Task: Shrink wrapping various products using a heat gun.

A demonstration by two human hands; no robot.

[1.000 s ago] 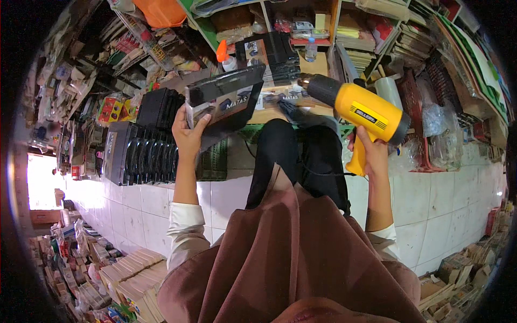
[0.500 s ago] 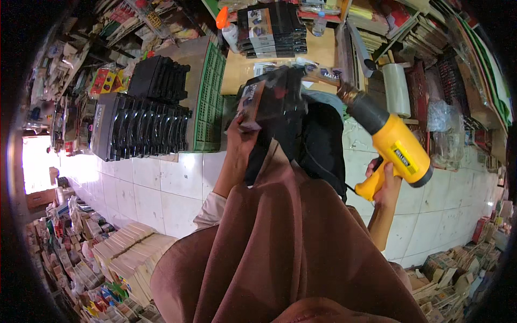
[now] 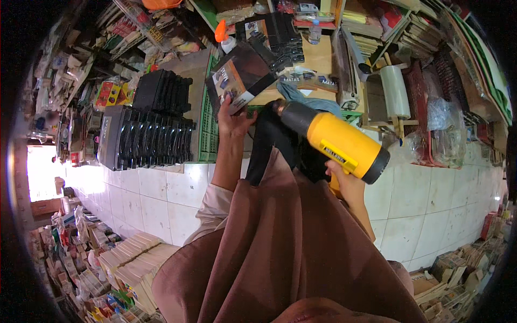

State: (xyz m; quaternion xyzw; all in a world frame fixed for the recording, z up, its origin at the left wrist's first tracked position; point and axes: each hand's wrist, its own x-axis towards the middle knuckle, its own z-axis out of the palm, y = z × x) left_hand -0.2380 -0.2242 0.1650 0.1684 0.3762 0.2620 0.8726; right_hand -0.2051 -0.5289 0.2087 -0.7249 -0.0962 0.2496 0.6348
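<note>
My left hand [image 3: 235,121] grips the lower edge of a flat black plastic piece with a printed band [image 3: 245,72], tilted up in front of the wooden table. My right hand [image 3: 344,180] is closed round the handle of a yellow heat gun [image 3: 342,142]. Its dark nozzle points up and left, a little right of and below the black piece, apart from it. Whether the gun is running cannot be seen. Behind the held piece, a stack of similar black pieces [image 3: 274,29] lies on the table [image 3: 318,56], partly covered by it.
At left, more black pieces stand in rows [image 3: 148,140] beside a green crate [image 3: 207,134]. An orange-topped white bottle [image 3: 226,43] and a clear bottle [image 3: 314,33] stand at the table's back. A roll of clear film [image 3: 395,91] hangs at right. Bundled paper [image 3: 134,253] lies lower left.
The black piece has moved up and left in my left hand and turned its printed side toward me. My right hand has brought the heat gun left, nearer my body's middle.
</note>
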